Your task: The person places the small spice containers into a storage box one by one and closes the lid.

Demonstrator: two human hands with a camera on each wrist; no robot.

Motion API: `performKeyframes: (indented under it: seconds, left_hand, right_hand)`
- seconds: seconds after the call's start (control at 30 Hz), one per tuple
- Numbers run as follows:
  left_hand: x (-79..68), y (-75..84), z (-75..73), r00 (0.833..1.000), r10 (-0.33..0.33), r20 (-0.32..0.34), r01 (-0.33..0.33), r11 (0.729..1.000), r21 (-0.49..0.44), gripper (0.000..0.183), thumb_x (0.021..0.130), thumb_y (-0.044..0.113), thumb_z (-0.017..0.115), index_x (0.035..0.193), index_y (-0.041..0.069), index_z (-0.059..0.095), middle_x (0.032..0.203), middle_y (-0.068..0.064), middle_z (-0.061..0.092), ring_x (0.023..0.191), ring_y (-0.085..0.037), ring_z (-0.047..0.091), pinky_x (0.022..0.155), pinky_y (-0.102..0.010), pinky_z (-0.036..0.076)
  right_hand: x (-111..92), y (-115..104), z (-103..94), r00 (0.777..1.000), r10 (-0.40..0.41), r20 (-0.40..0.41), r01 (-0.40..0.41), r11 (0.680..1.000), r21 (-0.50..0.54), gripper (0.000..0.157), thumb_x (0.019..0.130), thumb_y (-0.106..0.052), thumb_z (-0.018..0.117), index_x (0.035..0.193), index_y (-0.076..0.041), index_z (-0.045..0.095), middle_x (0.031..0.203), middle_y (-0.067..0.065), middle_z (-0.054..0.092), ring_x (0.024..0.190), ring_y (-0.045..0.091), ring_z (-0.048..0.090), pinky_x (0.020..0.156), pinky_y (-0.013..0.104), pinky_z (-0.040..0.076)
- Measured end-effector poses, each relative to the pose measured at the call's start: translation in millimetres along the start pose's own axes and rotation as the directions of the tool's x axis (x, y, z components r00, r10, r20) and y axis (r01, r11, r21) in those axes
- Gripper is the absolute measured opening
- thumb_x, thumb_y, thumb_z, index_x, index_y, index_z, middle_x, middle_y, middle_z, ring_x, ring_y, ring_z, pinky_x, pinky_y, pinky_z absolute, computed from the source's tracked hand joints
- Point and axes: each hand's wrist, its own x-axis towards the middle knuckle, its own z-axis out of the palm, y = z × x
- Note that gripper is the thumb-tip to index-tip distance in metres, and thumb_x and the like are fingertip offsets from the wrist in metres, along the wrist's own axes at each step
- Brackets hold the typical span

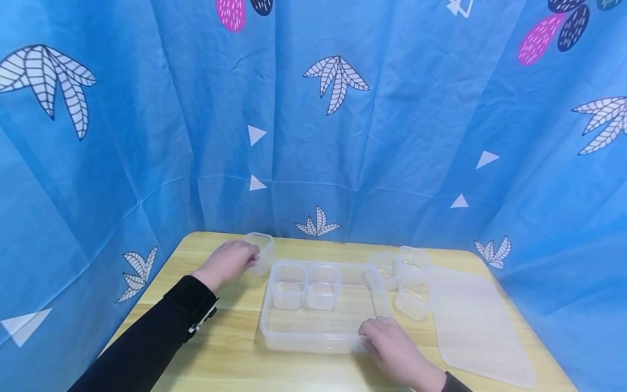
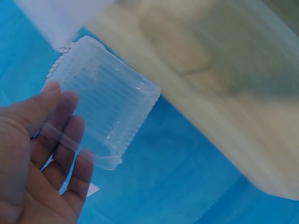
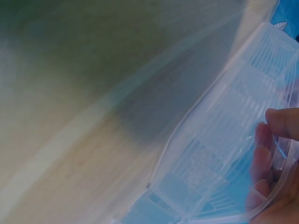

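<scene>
At the back left, my left hand (image 1: 230, 264) grips the rim of a small clear plastic container (image 1: 263, 256). In the left wrist view, the thumb and fingers lie on either side of that container's wall, and its ribbed side (image 2: 103, 93) shows. My right hand (image 1: 392, 345) holds the front right corner of a large clear plastic box (image 1: 313, 342), thumb on one side of the wall and fingers seen through it in the right wrist view. Two small clear containers (image 1: 289, 294) stand side by side in the box's back left part.
Several more small clear containers (image 1: 413, 302) cluster just right of the box. A flat translucent lid (image 1: 482, 326) lies along the table's right side. Behind the wooden table (image 1: 230, 354) hangs a blue patterned curtain (image 1: 333, 152).
</scene>
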Motion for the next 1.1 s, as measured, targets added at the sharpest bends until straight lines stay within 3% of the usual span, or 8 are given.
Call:
performKeyframes:
  seconds: [0.17,0.53,0.8,1.1]
  left_hand:
    - [0.7,4.6,-14.5,1.0,-0.014,-0.015,0.014,1.0,0.006,0.021,0.088,0.007,0.076,0.077,0.015,0.06,0.07,0.008,0.053,0.067,-0.014,0.048,0.067,-0.035,0.047]
    - [-0.8,24.5,-36.2,1.0,0.004,-0.013,-0.004,1.0,0.011,0.025,0.088,0.009,0.077,0.074,0.016,0.057,0.068,0.008,0.049,0.064,-0.013,0.046,0.065,-0.034,0.046]
    - [-5.3,52.4,-48.0,0.999,0.029,-0.039,-0.027,0.999,0.047,0.022,0.087,0.009,0.078,0.075,0.016,0.06,0.068,0.009,0.053,0.068,-0.013,0.05,0.065,-0.037,0.047]
    - [-10.9,81.2,-56.0,0.999,0.027,-0.018,-0.026,0.998,0.062,0.013,0.089,0.011,0.075,0.082,0.016,0.066,0.076,0.008,0.062,0.073,-0.013,0.053,0.069,-0.03,0.045]
  right_hand:
    - [1,0,-1.1,1.0,0.005,0.005,-0.005,1.0,0.002,0.027,0.079,-0.006,0.077,0.087,-0.023,0.058,0.078,-0.021,0.052,0.072,-0.002,0.044,0.064,0.019,0.04]
    - [0,-1,-1.7,0.999,-0.018,-0.032,0.017,1.0,-0.026,0.03,0.076,-0.005,0.08,0.088,-0.022,0.058,0.078,-0.02,0.052,0.072,-0.001,0.044,0.064,0.019,0.041]
    - [1,-3,-1.9,1.0,-0.007,-0.01,0.007,1.0,-0.028,0.03,0.076,-0.006,0.08,0.087,-0.022,0.057,0.078,-0.02,0.051,0.072,-0.001,0.043,0.065,0.02,0.041]
    - [1,-4,-2.0,1.0,-0.009,-0.012,0.008,1.0,-0.023,0.03,0.076,-0.007,0.08,0.087,-0.022,0.057,0.078,-0.02,0.052,0.072,-0.002,0.043,0.064,0.018,0.04]
